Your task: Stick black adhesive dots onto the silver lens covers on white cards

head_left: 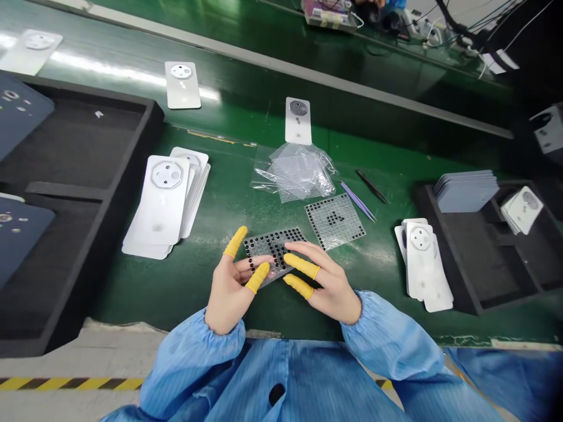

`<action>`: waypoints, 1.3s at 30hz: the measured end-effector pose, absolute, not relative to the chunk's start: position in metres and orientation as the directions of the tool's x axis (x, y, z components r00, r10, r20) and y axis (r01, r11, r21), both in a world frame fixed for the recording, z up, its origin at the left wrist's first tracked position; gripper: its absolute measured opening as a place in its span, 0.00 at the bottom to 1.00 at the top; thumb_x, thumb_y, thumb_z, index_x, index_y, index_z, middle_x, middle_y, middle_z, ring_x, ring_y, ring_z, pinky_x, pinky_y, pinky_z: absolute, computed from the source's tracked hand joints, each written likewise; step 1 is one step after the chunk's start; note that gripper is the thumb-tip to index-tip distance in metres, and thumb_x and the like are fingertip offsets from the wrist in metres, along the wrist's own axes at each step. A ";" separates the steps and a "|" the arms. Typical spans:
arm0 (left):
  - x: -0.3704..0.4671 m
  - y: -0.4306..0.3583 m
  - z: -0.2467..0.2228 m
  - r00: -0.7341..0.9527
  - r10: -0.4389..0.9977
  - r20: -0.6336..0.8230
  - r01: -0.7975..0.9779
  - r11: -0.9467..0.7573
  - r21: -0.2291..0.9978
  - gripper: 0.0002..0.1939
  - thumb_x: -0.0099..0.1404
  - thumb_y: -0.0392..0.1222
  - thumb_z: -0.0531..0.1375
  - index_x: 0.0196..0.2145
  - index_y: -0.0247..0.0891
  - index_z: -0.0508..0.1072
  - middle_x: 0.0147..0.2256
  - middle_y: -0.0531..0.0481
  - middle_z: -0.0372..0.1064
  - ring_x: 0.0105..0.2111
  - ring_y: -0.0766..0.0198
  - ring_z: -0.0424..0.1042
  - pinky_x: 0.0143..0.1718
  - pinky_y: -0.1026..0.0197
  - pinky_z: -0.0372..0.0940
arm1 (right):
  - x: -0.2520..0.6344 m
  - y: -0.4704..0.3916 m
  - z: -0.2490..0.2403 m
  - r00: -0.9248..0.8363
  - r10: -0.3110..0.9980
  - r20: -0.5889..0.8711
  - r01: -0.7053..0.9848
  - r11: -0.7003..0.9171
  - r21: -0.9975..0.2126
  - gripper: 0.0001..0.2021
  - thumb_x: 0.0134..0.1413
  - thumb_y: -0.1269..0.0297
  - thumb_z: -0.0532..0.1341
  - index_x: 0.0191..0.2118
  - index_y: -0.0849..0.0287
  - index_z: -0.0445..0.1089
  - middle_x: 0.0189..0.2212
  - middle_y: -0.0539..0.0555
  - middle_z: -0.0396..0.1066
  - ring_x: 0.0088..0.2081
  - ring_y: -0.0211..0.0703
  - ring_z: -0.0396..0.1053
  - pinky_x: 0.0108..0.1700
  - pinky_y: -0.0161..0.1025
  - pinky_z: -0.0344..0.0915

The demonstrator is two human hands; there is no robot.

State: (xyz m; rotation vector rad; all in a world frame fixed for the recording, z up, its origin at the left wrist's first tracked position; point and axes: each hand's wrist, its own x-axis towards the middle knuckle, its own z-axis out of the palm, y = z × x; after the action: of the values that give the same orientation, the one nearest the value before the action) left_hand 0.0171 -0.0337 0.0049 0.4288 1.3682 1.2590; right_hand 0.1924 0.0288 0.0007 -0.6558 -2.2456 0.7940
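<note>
Steady the dotted sheet (284, 238) near the desk's (229, 202) front edge — held by its left side in the part-closed left grip (231, 286), touched by the half-open right grip (329, 280), cannot tell if pinching. Keep taut — work gently, without creasing.

This is a factory workshop: the green table (229, 196) has black trays (132, 155) at left and right edges, striped tape (57, 384) marks the floor (109, 354), and cables (457, 28), it seems, lie toward the far right corner.
</note>
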 end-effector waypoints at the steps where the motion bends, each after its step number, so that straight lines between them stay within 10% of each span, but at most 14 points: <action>1: 0.018 -0.034 0.006 -0.252 0.840 -0.480 -0.425 0.350 0.835 0.52 0.50 0.45 0.71 0.65 0.39 0.45 0.33 0.49 0.79 0.31 0.61 0.79 0.38 0.59 0.75 | 0.190 0.028 0.003 -0.632 0.655 0.415 0.229 0.669 -0.707 0.19 0.56 0.72 0.61 0.54 0.57 0.64 0.50 0.61 0.69 0.53 0.47 0.67 0.54 0.51 0.68; 9: 0.028 -0.038 0.014 -0.226 0.831 -0.508 -0.595 0.295 0.748 0.46 0.53 0.40 0.70 0.61 0.39 0.48 0.34 0.47 0.79 0.35 0.57 0.79 0.43 0.55 0.73 | 0.185 0.030 0.011 -0.682 0.538 0.495 0.261 0.811 -0.523 0.11 0.59 0.77 0.54 0.46 0.62 0.67 0.43 0.62 0.72 0.45 0.45 0.71 0.46 0.45 0.73; 15: 0.030 -0.030 0.017 -0.155 0.772 -0.617 -0.726 0.334 0.601 0.26 0.44 0.37 0.73 0.40 0.36 0.67 0.35 0.44 0.79 0.42 0.53 0.77 0.48 0.55 0.70 | 0.178 0.039 0.018 -0.691 0.478 0.542 0.300 0.872 -0.386 0.12 0.61 0.77 0.48 0.45 0.68 0.67 0.40 0.62 0.74 0.42 0.44 0.73 0.48 0.44 0.74; 18: 0.029 -0.027 0.014 -0.183 0.770 -0.611 -0.716 0.322 0.620 0.31 0.42 0.39 0.74 0.43 0.36 0.67 0.33 0.46 0.79 0.41 0.53 0.78 0.47 0.54 0.70 | 0.173 0.042 0.010 -0.717 0.381 0.584 0.240 0.921 -0.307 0.11 0.61 0.76 0.49 0.42 0.66 0.68 0.40 0.63 0.73 0.43 0.45 0.72 0.48 0.46 0.74; 20: 0.028 -0.026 0.009 -0.217 0.772 -0.597 -0.674 0.324 0.664 0.42 0.42 0.41 0.74 0.52 0.35 0.61 0.30 0.47 0.79 0.39 0.53 0.78 0.47 0.53 0.70 | 0.169 0.041 0.002 -0.712 0.465 0.526 0.224 0.860 -0.458 0.07 0.61 0.73 0.52 0.41 0.64 0.67 0.39 0.61 0.72 0.42 0.44 0.71 0.45 0.44 0.74; 24: 0.020 -0.033 -0.007 -0.264 0.808 -0.526 -0.493 0.355 0.794 0.56 0.46 0.47 0.72 0.63 0.32 0.44 0.28 0.47 0.78 0.35 0.56 0.78 0.43 0.54 0.70 | 0.164 0.034 -0.015 -0.587 0.739 0.329 0.229 0.542 -0.808 0.04 0.62 0.69 0.54 0.39 0.59 0.64 0.36 0.55 0.70 0.38 0.37 0.71 0.39 0.35 0.73; 29: -0.022 -0.044 0.005 -0.312 0.895 -0.318 0.157 0.379 0.912 0.46 0.51 0.52 0.66 0.62 0.37 0.51 0.47 0.35 0.72 0.39 0.50 0.77 0.43 0.45 0.70 | 0.171 0.032 -0.028 -0.533 0.746 0.400 0.212 0.575 -0.790 0.06 0.60 0.73 0.54 0.41 0.59 0.64 0.41 0.59 0.69 0.43 0.41 0.71 0.45 0.39 0.71; 32: -0.043 0.003 0.043 -0.289 0.957 0.003 0.654 0.196 0.730 0.36 0.52 0.51 0.65 0.56 0.34 0.64 0.56 0.32 0.63 0.56 0.40 0.63 0.56 0.41 0.59 | 0.178 0.033 -0.031 -0.598 0.651 0.467 0.190 0.682 -0.706 0.09 0.58 0.75 0.55 0.44 0.59 0.64 0.46 0.62 0.67 0.48 0.44 0.68 0.49 0.43 0.70; 39: 0.041 0.245 0.094 -0.301 0.950 -0.080 0.697 0.276 0.662 0.26 0.65 0.42 0.59 0.59 0.32 0.60 0.53 0.37 0.65 0.53 0.50 0.66 0.54 0.45 0.61 | 0.177 0.031 -0.032 -0.561 0.665 0.493 0.247 0.703 -0.667 0.08 0.57 0.75 0.56 0.42 0.57 0.63 0.44 0.59 0.68 0.45 0.44 0.67 0.47 0.44 0.70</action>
State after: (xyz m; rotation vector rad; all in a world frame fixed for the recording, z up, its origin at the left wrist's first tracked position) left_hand 0.0408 0.2453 0.0943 1.4794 2.0854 0.7236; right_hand 0.1772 0.0314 -0.0323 -0.6929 -2.1432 0.6981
